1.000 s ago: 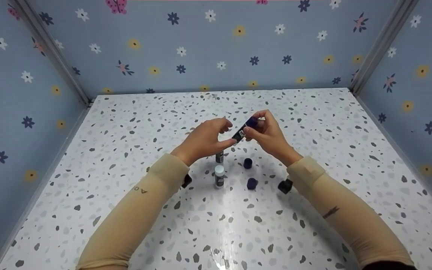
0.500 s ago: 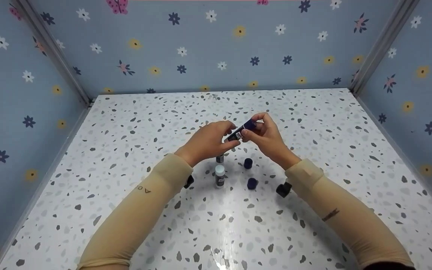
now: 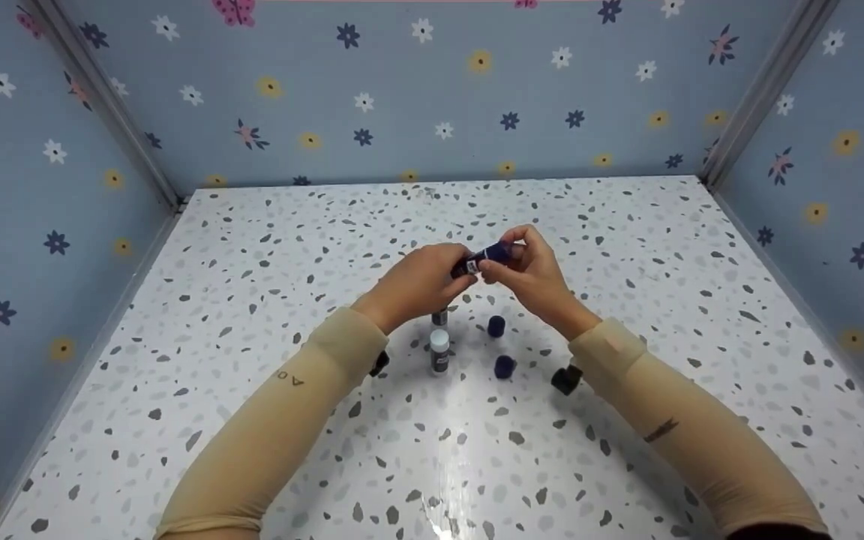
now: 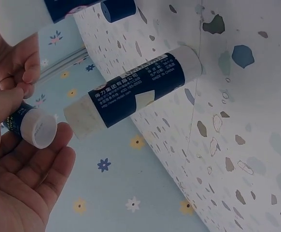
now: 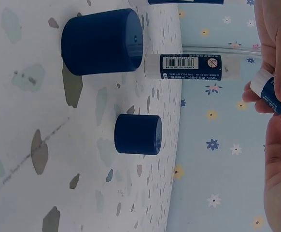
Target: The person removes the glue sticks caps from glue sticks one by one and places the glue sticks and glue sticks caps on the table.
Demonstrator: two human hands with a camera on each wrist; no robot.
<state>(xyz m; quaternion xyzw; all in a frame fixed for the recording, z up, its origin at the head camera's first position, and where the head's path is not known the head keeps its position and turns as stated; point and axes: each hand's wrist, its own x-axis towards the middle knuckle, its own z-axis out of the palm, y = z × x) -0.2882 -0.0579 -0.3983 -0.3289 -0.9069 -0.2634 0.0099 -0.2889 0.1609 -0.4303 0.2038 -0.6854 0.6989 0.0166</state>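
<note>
smack in the middle of the frame: one glue stick [image 3: 471, 266], lifted off the speckled table [image 3: 552, 465] and tilted, with the dark blue cap end [image 3: 498, 252] pointing to the upper right. clamped at the lower-left end by the left hand [image 3: 424, 280], with thumb below and fingers above, and gripped around the cap end by the right hand [image 3: 535, 274]. so, both hands on the same stick, very close together; can't tell if actually touching. probably held at both ends for a steady grip on body and cap alike.

lower centre of the frame: a white-topped stick [image 3: 439, 354] standing upright, plus a second stick [image 3: 439, 317] just behind, partly hidden by the left hand. no blue cap on the front one. likely stood on end to avoid rolling.

right of those: a near cap [image 3: 504, 367] and a far cap [image 3: 496, 326], apart from each other, roughly level with the sticks. maybe lined up like that for easy pairing, and clear of both forearms.
</note>
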